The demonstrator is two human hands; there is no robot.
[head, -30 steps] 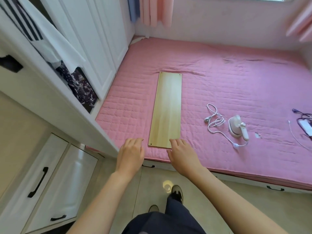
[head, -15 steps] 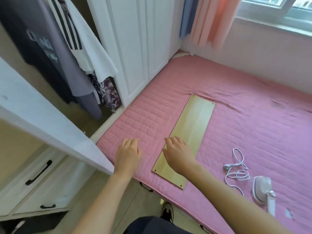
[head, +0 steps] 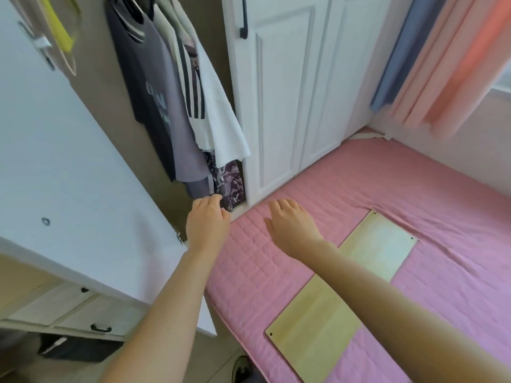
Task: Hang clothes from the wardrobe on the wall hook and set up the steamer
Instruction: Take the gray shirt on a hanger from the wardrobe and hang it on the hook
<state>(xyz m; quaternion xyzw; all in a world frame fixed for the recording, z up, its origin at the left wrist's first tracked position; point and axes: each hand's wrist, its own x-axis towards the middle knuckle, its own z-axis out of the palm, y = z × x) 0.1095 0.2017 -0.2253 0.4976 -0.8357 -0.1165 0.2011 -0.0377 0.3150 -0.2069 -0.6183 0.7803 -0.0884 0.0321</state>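
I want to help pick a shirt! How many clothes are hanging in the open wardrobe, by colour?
Dark grey with print: 1
Light grey: 1
White with black stripes: 1
Purple patterned: 1
Total: 4 that can be told apart; more may hang hidden behind.

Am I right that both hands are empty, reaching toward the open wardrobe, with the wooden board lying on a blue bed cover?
Not quite: the bed cover is pink, not blue, as the head view shows. The rest holds: the left hand and right hand are empty, reaching toward the open wardrobe, and the wooden board lies on that cover.
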